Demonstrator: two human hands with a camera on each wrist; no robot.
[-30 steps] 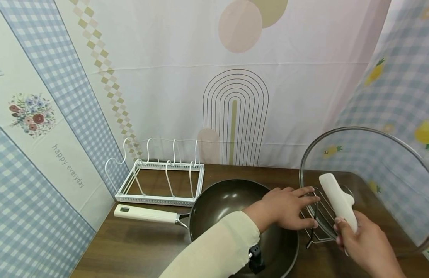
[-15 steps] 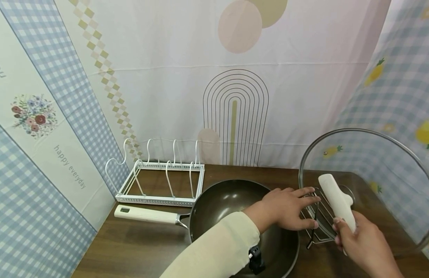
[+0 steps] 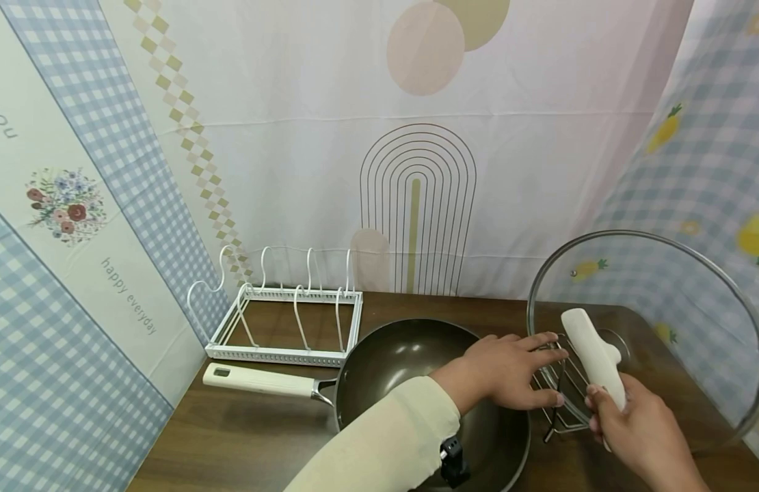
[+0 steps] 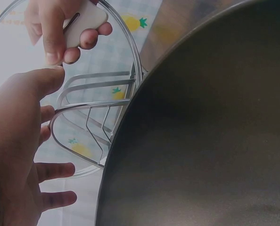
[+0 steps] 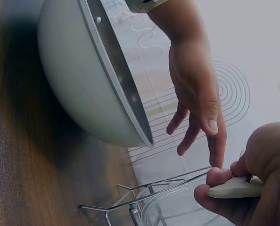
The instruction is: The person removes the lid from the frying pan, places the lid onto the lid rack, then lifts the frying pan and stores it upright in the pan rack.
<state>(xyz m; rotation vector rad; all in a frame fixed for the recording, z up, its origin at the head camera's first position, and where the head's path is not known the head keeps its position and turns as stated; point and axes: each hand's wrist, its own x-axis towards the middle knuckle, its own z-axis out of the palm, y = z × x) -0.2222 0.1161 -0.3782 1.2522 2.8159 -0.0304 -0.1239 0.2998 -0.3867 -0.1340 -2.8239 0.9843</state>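
A clear glass lid [image 3: 675, 328] with a metal rim stands steeply on edge at the right in the head view. My right hand [image 3: 647, 430] grips its white handle [image 3: 591, 352] near the lower end. The lid's lower part sits in a small metal wire rack [image 4: 90, 104]. Reaching across the dark wok [image 3: 410, 352], my left hand [image 3: 505, 369] has its fingers spread and fairly straight, and its fingertips touch the wire rack's near loop. Seen from the right wrist, the left hand [image 5: 196, 89] is above the rack, beside the wok's pale outer wall [image 5: 78, 75].
The wok's cream handle [image 3: 262, 380] points left over the wooden table [image 3: 232, 430]. Behind that handle stands a white rack [image 3: 275, 354] with curved dividers. A printed cloth [image 3: 293, 171] hangs at the back, with checked cloths at both sides.
The lid and my right hand have shifted very slightly left, and the lid's top edge has lowered a little. My left hand keeps its place at the wire rack.
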